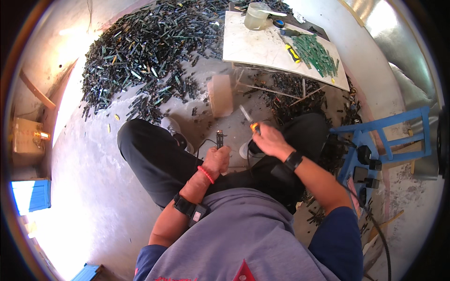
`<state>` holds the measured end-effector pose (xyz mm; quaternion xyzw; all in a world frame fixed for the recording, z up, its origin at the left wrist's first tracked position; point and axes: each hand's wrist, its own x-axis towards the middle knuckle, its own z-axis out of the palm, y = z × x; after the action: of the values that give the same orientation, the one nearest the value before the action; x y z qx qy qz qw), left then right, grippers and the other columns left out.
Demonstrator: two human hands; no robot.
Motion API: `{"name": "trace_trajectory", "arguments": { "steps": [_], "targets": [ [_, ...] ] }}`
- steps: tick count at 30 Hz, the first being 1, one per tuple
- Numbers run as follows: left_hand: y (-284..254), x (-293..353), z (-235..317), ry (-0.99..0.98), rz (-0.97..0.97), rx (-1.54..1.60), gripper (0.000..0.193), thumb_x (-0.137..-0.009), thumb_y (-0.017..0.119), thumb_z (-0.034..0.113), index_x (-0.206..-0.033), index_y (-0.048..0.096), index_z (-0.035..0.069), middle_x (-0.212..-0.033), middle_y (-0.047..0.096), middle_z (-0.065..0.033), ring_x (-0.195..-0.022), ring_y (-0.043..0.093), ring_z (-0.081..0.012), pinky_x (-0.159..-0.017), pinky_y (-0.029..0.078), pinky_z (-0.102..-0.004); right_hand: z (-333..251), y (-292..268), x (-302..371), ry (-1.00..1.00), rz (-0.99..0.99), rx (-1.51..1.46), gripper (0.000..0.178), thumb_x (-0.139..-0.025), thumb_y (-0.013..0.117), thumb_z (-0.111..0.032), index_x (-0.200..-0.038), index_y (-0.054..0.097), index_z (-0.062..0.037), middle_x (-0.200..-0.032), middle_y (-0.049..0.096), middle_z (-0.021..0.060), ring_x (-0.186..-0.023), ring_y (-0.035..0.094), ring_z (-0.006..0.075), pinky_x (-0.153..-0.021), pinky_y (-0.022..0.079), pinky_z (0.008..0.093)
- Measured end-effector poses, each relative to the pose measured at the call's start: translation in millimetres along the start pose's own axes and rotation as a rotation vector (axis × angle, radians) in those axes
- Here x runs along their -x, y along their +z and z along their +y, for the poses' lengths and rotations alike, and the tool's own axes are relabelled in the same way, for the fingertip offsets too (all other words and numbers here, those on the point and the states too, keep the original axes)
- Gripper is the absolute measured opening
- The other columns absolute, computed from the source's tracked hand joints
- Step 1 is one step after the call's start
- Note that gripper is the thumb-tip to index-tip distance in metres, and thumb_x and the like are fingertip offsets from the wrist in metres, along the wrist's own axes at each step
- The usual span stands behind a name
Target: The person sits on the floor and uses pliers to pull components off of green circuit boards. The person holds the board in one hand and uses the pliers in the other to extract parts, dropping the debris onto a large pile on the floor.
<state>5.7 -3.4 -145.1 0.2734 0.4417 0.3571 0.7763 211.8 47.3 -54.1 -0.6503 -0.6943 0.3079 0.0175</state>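
Observation:
Between my knees, my left hand [217, 159] is closed around a small dark narrow piece [220, 138] that sticks up out of the fist. What it is exactly I cannot make out. To its right, my right hand [271, 140] grips a hand tool with an orange and black handle [255, 128]. The tool's pale flat blade [244, 113] points up and to the left, apart from the dark piece. A brown cardboard-like block [220, 96] stands on the floor just beyond both hands.
A large heap of dark strips [140, 51] covers the floor at the far left. A low white-topped table [262, 51] bears green strips [314, 54], a yellow-black tool [293, 54], tape [279, 23] and a cup of liquid [256, 17]. A blue chair [379, 129] lies at right, near a cable [384, 236].

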Motion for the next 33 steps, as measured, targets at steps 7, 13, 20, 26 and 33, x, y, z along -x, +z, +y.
{"name": "trace_trajectory", "arguments": {
  "steps": [7,13,20,26,33],
  "targets": [
    [-5,-13,-13,-0.006,0.113,0.133,0.038,-0.083,0.052,0.020,-0.053,0.030,0.017,-0.045,0.028,0.0061,-0.032,0.023,-0.0072,-0.032,0.017,-0.0257,-13,36,33,-0.194,-0.027,0.047,0.025,-0.080,0.049,-0.019,-0.094,0.052,0.0023,-0.076,0.060,0.0219,-0.073,0.060,0.0389,-0.066,0.046,0.0469],
    [-3,-13,-9,0.023,0.162,0.011,0.036,-0.082,0.052,0.018,-0.052,0.031,0.017,-0.045,0.030,0.0060,-0.032,0.025,-0.0071,-0.032,0.017,-0.0261,-28,42,39,-0.209,0.007,0.073,0.022,-0.078,0.053,-0.014,-0.089,0.050,0.0052,-0.080,0.061,0.0223,-0.074,0.060,0.0386,-0.066,0.047,0.0473],
    [-12,-20,-18,0.115,0.213,-0.326,0.025,-0.078,0.055,0.015,-0.057,0.042,0.013,-0.049,0.041,0.0011,-0.039,0.038,-0.0120,-0.037,0.027,-0.0285,-35,56,36,-0.188,0.053,0.135,0.024,-0.077,0.054,-0.013,-0.095,0.052,0.0022,-0.083,0.060,0.0192,-0.077,0.060,0.0357,-0.067,0.046,0.0470],
    [11,-2,12,-0.101,0.303,0.020,0.026,-0.081,0.055,0.015,-0.057,0.046,0.012,-0.047,0.041,0.0015,-0.035,0.039,-0.0118,-0.034,0.029,-0.0286,-42,52,39,-0.173,0.093,0.134,0.023,-0.076,0.057,-0.015,-0.090,0.052,0.0035,-0.084,0.060,0.0201,-0.078,0.061,0.0361,-0.066,0.048,0.0468],
    [5,-19,-9,0.149,0.462,-0.249,0.032,-0.078,0.056,0.019,-0.054,0.048,-0.001,-0.045,0.042,-0.0051,-0.037,0.039,-0.0133,-0.038,0.030,-0.0330,-46,57,35,-0.099,0.051,0.121,0.023,-0.076,0.053,-0.013,-0.092,0.052,0.0031,-0.079,0.061,0.0207,-0.074,0.060,0.0378,-0.067,0.047,0.0481]
  ]
}}
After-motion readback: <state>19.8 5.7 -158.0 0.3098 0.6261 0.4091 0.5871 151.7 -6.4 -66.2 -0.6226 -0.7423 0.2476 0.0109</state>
